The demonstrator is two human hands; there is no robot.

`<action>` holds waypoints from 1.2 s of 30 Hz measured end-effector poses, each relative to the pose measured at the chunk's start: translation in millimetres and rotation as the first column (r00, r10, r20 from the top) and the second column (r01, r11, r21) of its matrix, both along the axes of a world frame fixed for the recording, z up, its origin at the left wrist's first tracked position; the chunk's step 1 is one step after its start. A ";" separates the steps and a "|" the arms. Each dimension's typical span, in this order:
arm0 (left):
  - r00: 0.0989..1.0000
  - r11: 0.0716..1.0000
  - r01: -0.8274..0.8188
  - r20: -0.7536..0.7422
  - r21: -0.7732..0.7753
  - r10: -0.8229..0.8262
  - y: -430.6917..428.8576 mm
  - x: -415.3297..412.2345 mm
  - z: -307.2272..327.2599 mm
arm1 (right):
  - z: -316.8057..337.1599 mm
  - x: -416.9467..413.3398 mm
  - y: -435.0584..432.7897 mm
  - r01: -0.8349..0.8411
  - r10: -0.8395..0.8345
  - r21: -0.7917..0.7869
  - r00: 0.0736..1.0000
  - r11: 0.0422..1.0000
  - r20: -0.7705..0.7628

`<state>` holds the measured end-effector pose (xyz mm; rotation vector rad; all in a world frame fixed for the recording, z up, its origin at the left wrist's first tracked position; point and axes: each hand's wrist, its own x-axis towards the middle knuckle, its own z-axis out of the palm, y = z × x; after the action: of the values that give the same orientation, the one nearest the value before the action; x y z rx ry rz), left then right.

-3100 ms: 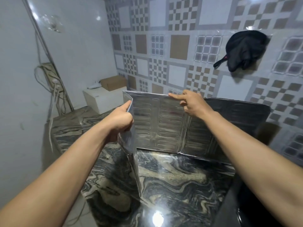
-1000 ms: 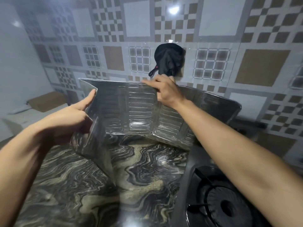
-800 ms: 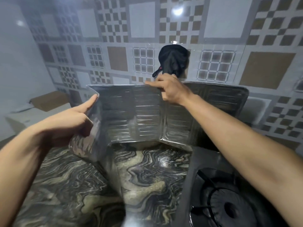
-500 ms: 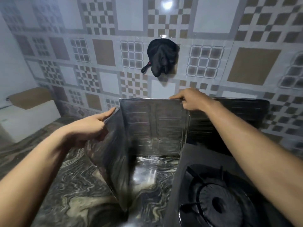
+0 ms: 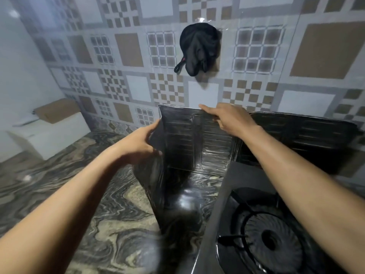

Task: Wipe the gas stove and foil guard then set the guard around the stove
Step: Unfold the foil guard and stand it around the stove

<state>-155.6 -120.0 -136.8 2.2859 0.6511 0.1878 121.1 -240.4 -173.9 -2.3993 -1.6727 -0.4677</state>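
Foil guard (image 5: 197, 143), pinched by left hand (image 5: 138, 145) and right hand (image 5: 231, 119), now nearer stove (image 5: 266, 234).

Two hands (image 5: 138, 145) (image 5: 231, 119), one foil guard (image 5: 197, 147), one gas stove (image 5: 266, 234), one black cloth (image 5: 199, 48), one cardboard box (image 5: 57, 110)

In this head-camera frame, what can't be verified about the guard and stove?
- Gas stove: right side and front cut off by the frame edge and covered by the right forearm.
- Foil guard: its right end is dark and blurred; whether a panel wraps that side is unclear.
- Left hand: fingertips hidden behind the guard's side panel.
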 end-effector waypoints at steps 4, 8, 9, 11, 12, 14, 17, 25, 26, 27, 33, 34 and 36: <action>0.999 0.994 -0.044 -0.025 0.099 0.047 -5.1 8.3 5.3 | 6.6 7.4 -31.6 0.035 -0.035 0.006 0.999 0.999 -0.004; 0.993 0.991 0.008 -0.118 0.130 0.008 -11.0 30.8 4.5 | 15.8 18.8 -74.2 0.112 -0.112 0.012 0.993 0.994 0.032; 0.989 0.989 0.015 -0.150 0.149 0.008 -13.7 37.3 4.0 | 17.2 21.1 -83.2 0.125 -0.124 0.000 0.992 0.992 0.028; 0.984 0.988 0.036 -0.180 0.152 -0.008 -21.4 50.6 5.1 | 20.2 25.2 -99.1 0.149 -0.149 -0.011 0.989 0.989 -0.011; 0.983 0.987 0.062 -0.183 0.150 -0.034 -26.3 57.4 7.1 | 22.0 26.7 -106.9 0.162 -0.162 -0.009 0.986 0.987 -0.035; 0.979 0.980 0.123 -0.183 0.155 -0.094 -35.8 68.8 12.7 | 25.4 32.1 -122.7 0.188 -0.188 -0.004 0.980 0.982 -0.070; 0.977 0.982 0.170 -0.145 0.080 -0.158 -46.1 81.8 19.6 | 28.6 45.1 -147.5 0.222 -0.222 -0.007 0.971 0.975 -0.090; 0.982 0.990 0.126 -0.136 -0.063 -0.134 -58.5 101.1 15.3 | 35.1 53.0 -140.1 0.186 -0.190 0.047 0.978 0.981 0.085; 0.980 0.992 0.113 -0.158 -0.055 -0.120 -57.8 102.2 13.0 | 31.1 52.6 -132.6 0.170 -0.173 0.039 0.981 0.985 0.091; 0.977 0.994 0.105 -0.183 -0.039 -0.110 -56.9 103.8 10.5 | 25.8 53.9 -126.5 0.161 -0.164 0.038 0.981 0.986 0.106; 0.965 0.984 0.165 -0.192 -0.071 -0.176 -64.6 105.7 2.8 | -1.8 68.6 -124.4 0.185 -0.192 0.108 0.979 0.977 0.060; 0.968 0.981 0.174 -0.168 -0.089 -0.187 -66.8 105.1 4.2 | -1.8 70.4 -127.7 0.190 -0.189 0.117 0.982 0.975 -0.021; 0.973 0.978 0.172 -0.135 -0.116 -0.187 -70.0 105.4 7.8 | -0.4 75.5 -137.6 0.174 -0.165 0.119 0.983 0.977 -0.081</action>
<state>-50.2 -190.0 -129.0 2.2570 0.5104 -0.0987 196.6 -378.0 -174.3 -2.4459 -1.3733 -0.4924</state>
